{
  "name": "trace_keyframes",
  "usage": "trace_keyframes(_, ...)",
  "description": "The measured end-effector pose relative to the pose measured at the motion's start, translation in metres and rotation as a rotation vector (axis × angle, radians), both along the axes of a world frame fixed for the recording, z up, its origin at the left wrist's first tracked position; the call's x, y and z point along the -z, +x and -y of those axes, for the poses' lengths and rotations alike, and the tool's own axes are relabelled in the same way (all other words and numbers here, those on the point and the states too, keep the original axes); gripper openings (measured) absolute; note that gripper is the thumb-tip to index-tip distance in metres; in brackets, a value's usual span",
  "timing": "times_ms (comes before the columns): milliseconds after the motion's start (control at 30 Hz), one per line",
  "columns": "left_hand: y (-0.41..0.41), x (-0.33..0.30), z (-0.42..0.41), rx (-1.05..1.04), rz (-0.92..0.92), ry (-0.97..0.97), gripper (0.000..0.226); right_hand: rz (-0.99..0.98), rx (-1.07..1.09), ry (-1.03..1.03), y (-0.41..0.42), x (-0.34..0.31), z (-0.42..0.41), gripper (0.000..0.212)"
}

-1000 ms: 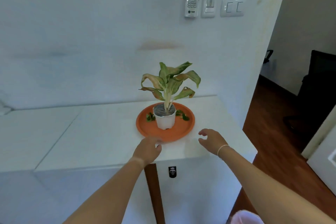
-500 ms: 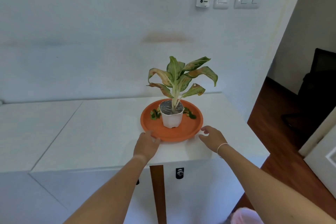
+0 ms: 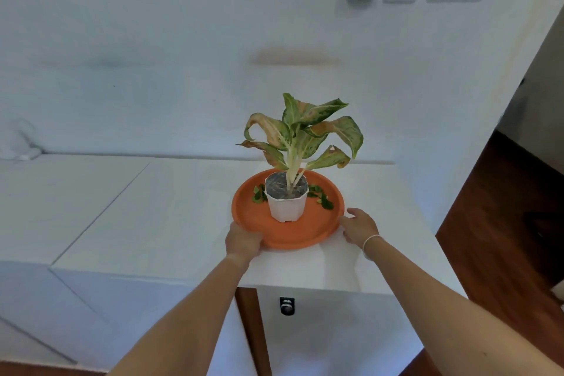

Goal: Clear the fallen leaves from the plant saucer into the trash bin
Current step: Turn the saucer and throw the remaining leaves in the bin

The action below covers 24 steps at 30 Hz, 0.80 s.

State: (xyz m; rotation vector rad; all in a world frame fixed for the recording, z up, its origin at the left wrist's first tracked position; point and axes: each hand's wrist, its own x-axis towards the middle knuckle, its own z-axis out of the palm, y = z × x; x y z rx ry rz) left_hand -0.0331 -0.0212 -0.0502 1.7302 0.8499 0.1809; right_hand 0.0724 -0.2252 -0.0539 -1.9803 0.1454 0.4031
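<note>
Left hand (image 3: 244,243) curled over the near-left rim of the orange saucer (image 3: 300,232), fingers wrapped down on the edge and apparently grasping it; right hand (image 3: 359,227) pressed against the near-right rim with fingers loosely bent, touching but not clearly clamped, so hard to call a firm grasp. Only 1 view here, from the head, looking down and forward. Saucer resting on the white counter (image 3: 146,210) close to its near edge, straight ahead of both hands and centred between them. White pot (image 3: 286,203) standing upright in the middle of the saucer, plant (image 3: 300,137) rising above it. Fallen leaves (image 3: 320,195) lying on the saucer floor in 2 small clusters, 1 to the left of the pot, a larger one to its right and slightly nearer. Round saucer, so no long axis to speak of; the right-hand cluster strung out along the rim, from far-left to near-right. Right hand nearer to that larger cluster, left hand nearer to the smaller one, pot between the 2. No trash bin in sight. Judging by the grip on both sides, probably about to lift or slide the whole saucer; pot top-heavy, likely to tip if tilted.
</note>
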Motion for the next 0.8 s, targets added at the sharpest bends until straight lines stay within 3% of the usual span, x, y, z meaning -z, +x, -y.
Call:
trace_keyframes(133,0.004,-0.001,-0.005,-0.019,0.024,-0.074,0.011,-0.068,0.080,0.150,0.006,-0.001,0.000,0.055)
trace_keyframes(200,0.005,0.001,-0.014,-0.016,0.002,-0.063,0.028,-0.101,0.110,0.212,0.007,0.000,0.001,0.051)
trace_keyframes(300,0.006,0.005,-0.033,-0.008,-0.024,-0.052,0.045,-0.146,0.174,0.277,0.008,0.000,0.002,0.030)
trace_keyframes(400,0.010,0.008,-0.053,0.026,-0.034,-0.108,0.045,-0.203,0.188,0.318,0.003,0.000,-0.002,0.013)
trace_keyframes(533,0.015,0.007,-0.070,0.053,-0.015,-0.233,0.042,-0.250,0.126,0.304,-0.009,0.004,-0.015,0.007)
trace_keyframes(633,0.021,0.009,-0.077,0.045,0.006,-0.226,0.043,-0.231,0.164,0.333,-0.010,0.008,-0.022,0.014)
trace_keyframes(800,0.023,0.015,-0.075,0.041,0.022,-0.201,0.062,-0.223,0.308,0.384,-0.013,0.009,-0.033,0.004)
